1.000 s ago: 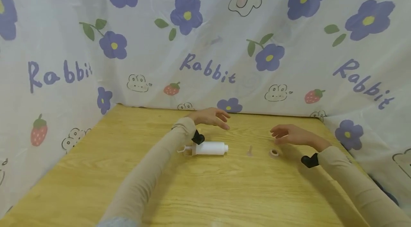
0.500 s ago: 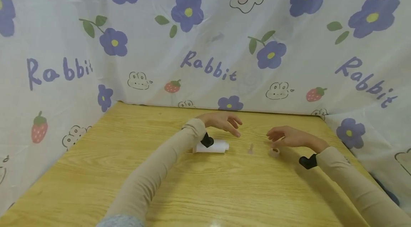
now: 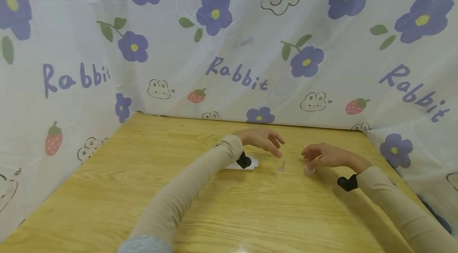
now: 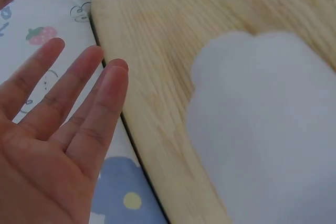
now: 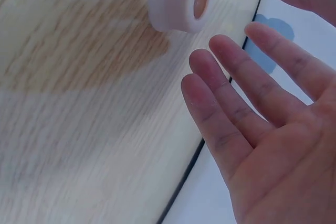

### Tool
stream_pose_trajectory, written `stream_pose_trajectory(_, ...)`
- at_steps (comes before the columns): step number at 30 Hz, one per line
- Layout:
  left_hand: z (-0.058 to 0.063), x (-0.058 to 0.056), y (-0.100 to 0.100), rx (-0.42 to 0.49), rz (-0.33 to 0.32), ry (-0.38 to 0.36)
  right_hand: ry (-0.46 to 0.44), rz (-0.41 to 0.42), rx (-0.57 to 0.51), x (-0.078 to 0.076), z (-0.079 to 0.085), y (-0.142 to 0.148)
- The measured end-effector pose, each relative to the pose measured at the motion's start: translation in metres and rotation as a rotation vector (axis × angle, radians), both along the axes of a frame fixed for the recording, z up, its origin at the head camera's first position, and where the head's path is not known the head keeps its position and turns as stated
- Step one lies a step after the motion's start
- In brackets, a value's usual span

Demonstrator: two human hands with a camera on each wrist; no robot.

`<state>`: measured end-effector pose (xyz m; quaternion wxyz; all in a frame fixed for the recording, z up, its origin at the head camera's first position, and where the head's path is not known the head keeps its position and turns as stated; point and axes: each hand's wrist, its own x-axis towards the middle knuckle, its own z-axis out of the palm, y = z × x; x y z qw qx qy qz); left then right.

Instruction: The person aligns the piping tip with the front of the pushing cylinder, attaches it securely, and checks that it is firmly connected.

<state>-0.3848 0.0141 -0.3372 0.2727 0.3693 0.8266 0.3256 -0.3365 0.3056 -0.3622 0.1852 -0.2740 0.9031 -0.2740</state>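
Observation:
My left hand [image 3: 262, 140] hovers palm down with its fingers loosely extended, holding nothing; its fingertips are close above a small translucent pointed piece with a wide base [image 3: 282, 166]. Under my left wrist lies a white cylinder with a narrower neck [image 3: 251, 164], mostly hidden by the sleeve; it looms blurred in the left wrist view. A pale pink ring-shaped cap [image 5: 170, 1] with a round hole is on the table, right by the fingertips of my right hand [image 3: 330, 155]. In the right wrist view, those fingers are extended and apart from the cap.
Everything lies on a light wood-grain table [image 3: 250, 209]. A white curtain [image 3: 171, 58] printed with flowers and rabbits hangs along the back and sides. A black wrist camera mount sits on each wrist, the left one [image 3: 244, 160] above the cylinder.
My left hand has moved right and toward me, so its sleeve now covers most of the cylinder. My right hand has lowered slightly toward the cap. The head view has shifted a little.

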Motion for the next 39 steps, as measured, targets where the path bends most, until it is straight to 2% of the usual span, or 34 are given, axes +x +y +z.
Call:
stream_pose_trajectory(4, -0.005, 0.002, 0.01, 0.026, -0.001, -0.02, -0.006, 0.034, -0.018, 0.003, 0.002, -0.004)
stream_pose_trajectory(9, -0.01, 0.004, 0.02, 0.015, -0.014, -0.004, -0.005, 0.064, -0.013, 0.001, 0.001, -0.008)
stream_pose_trajectory(18, -0.019, 0.012, 0.034, -0.009, -0.059, 0.027, -0.006, 0.064, 0.04, 0.004, -0.001, -0.01)
stream_pose_trajectory(23, -0.025, 0.015, 0.039, -0.032, -0.054, 0.044, 0.001, 0.064, 0.065, 0.006, -0.003, -0.014)
stream_pose_trajectory(30, -0.037, 0.021, 0.046, -0.03, -0.05, 0.018, 0.026, 0.088, 0.105, 0.008, -0.007, -0.017)
stream_pose_trajectory(39, -0.036, 0.024, 0.048, -0.073, -0.018, 0.076, 0.077, 0.04, 0.131, 0.008, -0.008, -0.017)
